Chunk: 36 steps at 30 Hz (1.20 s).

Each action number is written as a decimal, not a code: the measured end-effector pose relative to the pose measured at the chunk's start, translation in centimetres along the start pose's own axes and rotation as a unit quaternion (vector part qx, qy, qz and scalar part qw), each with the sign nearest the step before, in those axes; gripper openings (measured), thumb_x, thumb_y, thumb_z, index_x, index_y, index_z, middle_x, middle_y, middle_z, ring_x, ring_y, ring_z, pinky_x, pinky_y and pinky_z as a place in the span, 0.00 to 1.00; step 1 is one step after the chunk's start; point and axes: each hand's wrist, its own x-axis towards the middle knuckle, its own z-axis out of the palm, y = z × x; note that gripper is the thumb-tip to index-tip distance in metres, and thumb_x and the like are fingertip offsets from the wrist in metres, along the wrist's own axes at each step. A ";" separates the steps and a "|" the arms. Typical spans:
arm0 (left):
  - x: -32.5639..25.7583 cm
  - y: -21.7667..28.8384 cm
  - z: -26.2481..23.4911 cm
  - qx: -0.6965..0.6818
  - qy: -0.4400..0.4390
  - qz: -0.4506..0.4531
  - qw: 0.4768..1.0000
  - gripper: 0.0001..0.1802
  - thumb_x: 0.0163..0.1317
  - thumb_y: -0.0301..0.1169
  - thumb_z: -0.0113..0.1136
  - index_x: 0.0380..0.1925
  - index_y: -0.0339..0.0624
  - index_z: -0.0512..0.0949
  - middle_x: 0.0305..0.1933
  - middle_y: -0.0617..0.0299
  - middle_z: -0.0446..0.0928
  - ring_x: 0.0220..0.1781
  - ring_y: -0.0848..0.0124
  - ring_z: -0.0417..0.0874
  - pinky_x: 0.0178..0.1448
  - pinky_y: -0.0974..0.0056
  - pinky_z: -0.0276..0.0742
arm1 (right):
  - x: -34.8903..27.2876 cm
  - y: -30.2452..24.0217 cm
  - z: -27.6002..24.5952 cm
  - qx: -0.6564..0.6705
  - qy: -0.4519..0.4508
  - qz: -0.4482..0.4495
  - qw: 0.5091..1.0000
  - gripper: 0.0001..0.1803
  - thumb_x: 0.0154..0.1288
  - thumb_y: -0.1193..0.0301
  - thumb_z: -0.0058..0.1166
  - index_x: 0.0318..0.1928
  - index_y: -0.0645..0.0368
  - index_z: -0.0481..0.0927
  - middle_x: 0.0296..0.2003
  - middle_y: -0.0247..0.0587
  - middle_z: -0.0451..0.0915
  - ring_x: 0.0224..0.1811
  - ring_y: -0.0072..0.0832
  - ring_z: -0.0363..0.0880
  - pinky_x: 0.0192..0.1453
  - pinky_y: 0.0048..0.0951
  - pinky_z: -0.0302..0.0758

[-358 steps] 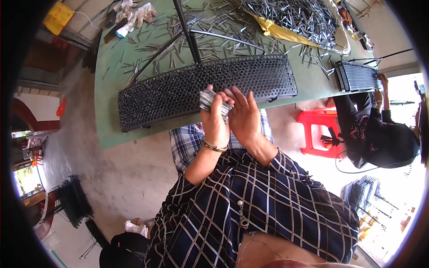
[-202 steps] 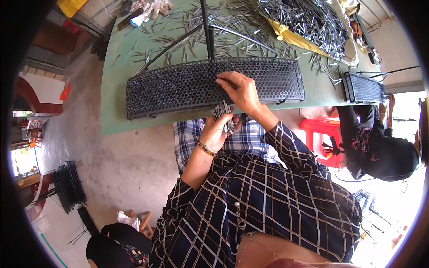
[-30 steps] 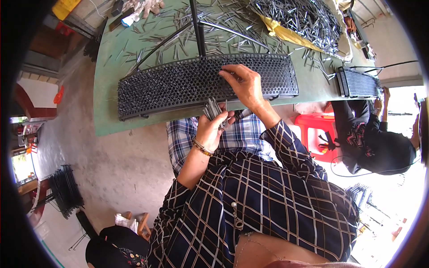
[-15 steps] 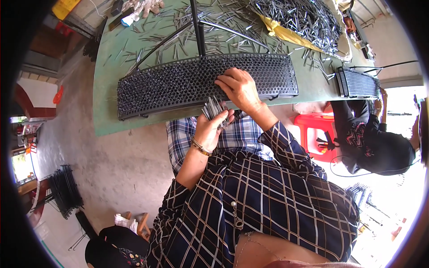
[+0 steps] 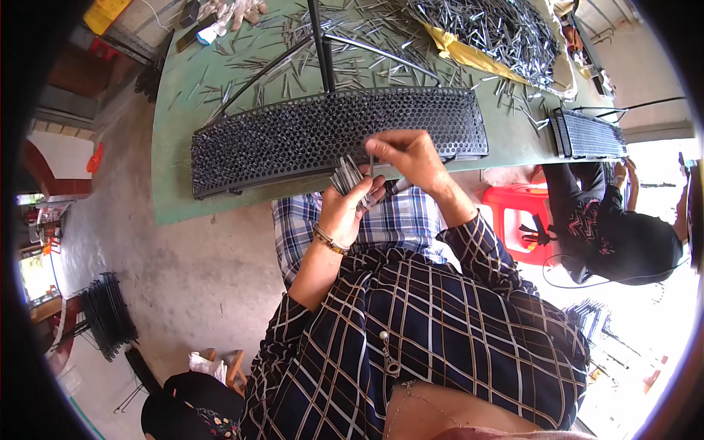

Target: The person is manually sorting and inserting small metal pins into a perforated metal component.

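Green-topped worktable (image 5: 171,172), smooth and flat, spans the view from eleven to two o'clock. On its near edge, at twelve, lies a long, gently curved black rack (image 5: 455,125), perforated with close-set round holes; glinting texture crowds its nine o'clock end, individual fillings indistinct. At one o'clock, a yellow-edged wrapping (image 5: 469,56) contains a heap of slender metal strips (image 5: 506,40), cut off by the upper frame. Left hand (image 5: 345,211), near centre: fingers closed around a fanned bundle of flat grey strips (image 5: 346,176). Right hand (image 5: 418,158), at one o'clock: thumb and fingertips pinching a single strip (image 5: 372,164); contact at its lower end cannot be determined.
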 end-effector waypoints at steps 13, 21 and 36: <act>1.2 -0.9 -1.1 0.017 0.018 -0.058 0.998 0.11 0.62 0.28 0.55 0.44 0.41 0.73 0.39 0.55 0.79 0.44 0.65 0.83 0.48 0.60 0.80 | 2.3 2.0 0.4 -0.241 0.211 -0.213 0.923 0.09 0.56 0.74 0.61 0.39 0.61 0.82 0.35 0.42 0.83 0.33 0.30 0.82 0.39 0.28 0.77; 0.6 -0.5 -0.7 -0.001 0.009 -0.050 0.999 0.09 0.61 0.27 0.56 0.42 0.40 0.74 0.39 0.59 0.78 0.44 0.65 0.83 0.49 0.59 0.82 | 2.1 2.3 0.7 -0.356 0.214 -0.307 0.857 0.08 0.53 0.74 0.62 0.35 0.59 0.83 0.35 0.40 0.81 0.37 0.37 0.80 0.43 0.33 0.76; 0.4 -0.3 -1.2 -0.018 0.016 -0.036 0.999 0.08 0.63 0.26 0.55 0.42 0.39 0.73 0.40 0.59 0.78 0.43 0.64 0.83 0.45 0.59 0.84 | 2.1 1.3 0.5 -0.434 0.155 -0.253 0.851 0.06 0.54 0.71 0.62 0.32 0.59 0.81 0.30 0.38 0.78 0.33 0.38 0.78 0.39 0.35 0.73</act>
